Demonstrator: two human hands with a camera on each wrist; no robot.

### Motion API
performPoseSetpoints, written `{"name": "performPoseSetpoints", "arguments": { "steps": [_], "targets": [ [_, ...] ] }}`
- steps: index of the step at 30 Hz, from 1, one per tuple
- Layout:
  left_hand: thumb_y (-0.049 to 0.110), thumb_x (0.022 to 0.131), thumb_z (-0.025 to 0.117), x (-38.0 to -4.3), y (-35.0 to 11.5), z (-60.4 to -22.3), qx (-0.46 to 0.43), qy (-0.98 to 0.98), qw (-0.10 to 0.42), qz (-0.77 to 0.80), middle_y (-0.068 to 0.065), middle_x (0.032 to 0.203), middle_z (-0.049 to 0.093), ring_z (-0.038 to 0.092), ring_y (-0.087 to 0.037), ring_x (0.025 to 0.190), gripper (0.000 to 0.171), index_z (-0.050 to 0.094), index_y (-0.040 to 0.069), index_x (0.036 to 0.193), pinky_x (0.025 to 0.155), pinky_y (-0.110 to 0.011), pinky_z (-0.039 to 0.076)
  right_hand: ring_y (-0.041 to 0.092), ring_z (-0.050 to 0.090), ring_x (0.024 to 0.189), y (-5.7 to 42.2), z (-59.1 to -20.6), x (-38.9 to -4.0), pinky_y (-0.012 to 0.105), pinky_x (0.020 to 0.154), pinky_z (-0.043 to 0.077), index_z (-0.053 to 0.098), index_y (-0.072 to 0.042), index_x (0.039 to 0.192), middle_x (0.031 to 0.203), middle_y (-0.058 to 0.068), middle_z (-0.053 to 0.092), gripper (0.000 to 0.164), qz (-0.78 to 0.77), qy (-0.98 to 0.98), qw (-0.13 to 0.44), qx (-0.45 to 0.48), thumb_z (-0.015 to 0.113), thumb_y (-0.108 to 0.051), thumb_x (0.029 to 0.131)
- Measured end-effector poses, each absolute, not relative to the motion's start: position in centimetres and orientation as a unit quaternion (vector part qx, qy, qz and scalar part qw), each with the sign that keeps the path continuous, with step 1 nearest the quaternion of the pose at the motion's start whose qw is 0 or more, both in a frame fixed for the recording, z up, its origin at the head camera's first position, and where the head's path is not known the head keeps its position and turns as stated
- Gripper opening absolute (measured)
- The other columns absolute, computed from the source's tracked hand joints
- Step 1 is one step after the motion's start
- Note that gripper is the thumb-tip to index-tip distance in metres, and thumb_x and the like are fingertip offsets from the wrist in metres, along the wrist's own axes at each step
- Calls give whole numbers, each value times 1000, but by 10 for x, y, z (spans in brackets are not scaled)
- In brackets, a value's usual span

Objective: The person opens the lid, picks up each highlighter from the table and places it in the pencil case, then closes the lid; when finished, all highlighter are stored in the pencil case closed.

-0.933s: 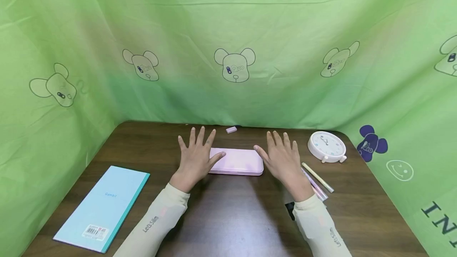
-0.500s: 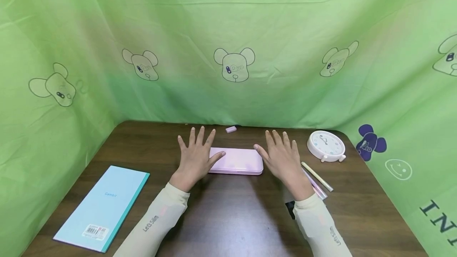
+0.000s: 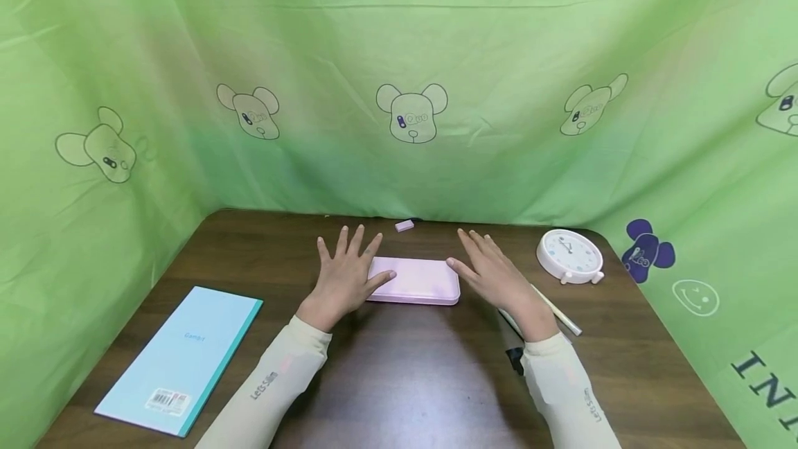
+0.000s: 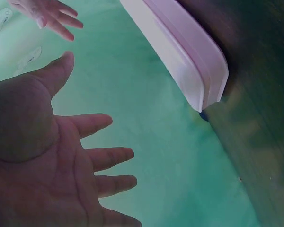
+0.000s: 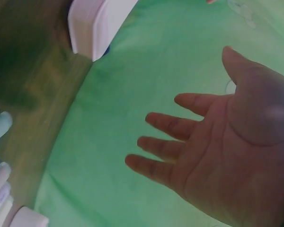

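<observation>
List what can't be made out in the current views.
Head view: most of the pens, behind the right hand and wrist.
Head view: the case's left end, behind the left hand; its inside, the case being shut.
Head view: what the black item is, partly covered by the right sleeve.
Right wrist view: the pens' far ends, cut off by the left edge.

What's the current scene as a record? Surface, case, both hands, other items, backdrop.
Surface: dark brown wood-grain table
Center: pink rounded rectangular case, closed, lying flat
Left hand: fingers spread, holding nothing, by case's left end
Right hand: fingers extended, holding nothing, by case's right end
Far edge: small pink rectangular block
Far right: round white clock
Left: light-blue rectangular notebook
Right: slim pale sticks, partly hidden by right forearm
Backdrop: green printed cloth
</observation>
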State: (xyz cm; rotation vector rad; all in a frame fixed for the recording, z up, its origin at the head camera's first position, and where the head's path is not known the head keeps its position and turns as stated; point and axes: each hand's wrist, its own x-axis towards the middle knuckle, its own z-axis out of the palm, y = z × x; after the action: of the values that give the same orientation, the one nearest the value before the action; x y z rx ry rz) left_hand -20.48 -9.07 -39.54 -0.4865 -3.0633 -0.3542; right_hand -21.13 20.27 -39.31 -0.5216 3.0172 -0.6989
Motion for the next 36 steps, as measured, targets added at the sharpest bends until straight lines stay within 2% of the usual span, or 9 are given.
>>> {"name": "performPoseSetpoints", "arguments": {
  "steps": [3,8,15,21,26,27,30,33,36],
  "targets": [
    [63,105,60,-206,-90,-398,-159,-981,-6,-111,-23,177,22,11,-49,164,84,36,17,171,120,-83,5,59,15,159,210,-396,-215,67,128,16,26,5,169,172,35,24,76,-244,954,17,-172,50,-44,116],
    [59,98,75,-208,-93,-403,-183,-975,-28,-122,-22,177,23,14,-49,163,93,37,17,171,120,-83,9,54,18,160,218,-402,-220,65,128,17,23,6,169,173,32,23,77,-260,948,27,-181,52,-41,115],
    [36,91,90,-215,-106,-413,-253,-940,-88,-210,-22,177,22,19,-51,162,97,38,13,170,123,-76,20,50,26,159,214,-417,-226,64,127,24,26,4,169,172,31,28,78,-283,932,47,-224,61,-36,113],
    [25,91,91,-223,-112,-420,-292,-921,-104,-234,-23,177,24,25,-52,159,92,42,14,169,124,-66,31,51,28,158,210,-428,-230,66,125,26,30,2,169,171,32,30,78,-292,919,58,-259,67,-31,110],
    [23,91,90,-229,-114,-424,-303,-919,-110,-228,-27,175,24,27,-53,159,90,44,12,167,124,-65,31,51,29,158,210,-437,-235,68,124,27,34,-4,170,170,34,30,81,-301,905,76,-290,73,-34,105],
    [23,91,90,-229,-113,-424,-305,-918,-112,-227,-28,175,24,26,-53,159,89,45,12,167,124,-65,30,47,28,160,214,-446,-241,65,126,27,33,-8,171,172,31,29,83,-307,898,73,-306,73,-38,105],
    [22,90,91,-232,-113,-427,-308,-919,-113,-220,-29,174,24,26,-55,158,88,46,11,166,125,-65,29,48,28,159,213,-448,-242,66,124,29,36,-12,171,172,32,28,82,-310,892,76,-321,75,-39,104],
    [23,90,91,-235,-113,-430,-306,-920,-116,-216,-29,175,23,26,-55,158,89,46,12,166,126,-64,27,49,29,159,209,-447,-242,65,124,29,38,-11,170,172,32,26,79,-302,896,86,-313,76,-31,104],
    [24,90,91,-236,-113,-432,-297,-923,-121,-213,-28,175,22,27,-52,158,90,46,13,166,126,-63,28,54,30,157,202,-442,-237,68,123,29,40,-5,167,171,36,26,79,-292,906,103,-290,80,-20,101]
  ]
}}
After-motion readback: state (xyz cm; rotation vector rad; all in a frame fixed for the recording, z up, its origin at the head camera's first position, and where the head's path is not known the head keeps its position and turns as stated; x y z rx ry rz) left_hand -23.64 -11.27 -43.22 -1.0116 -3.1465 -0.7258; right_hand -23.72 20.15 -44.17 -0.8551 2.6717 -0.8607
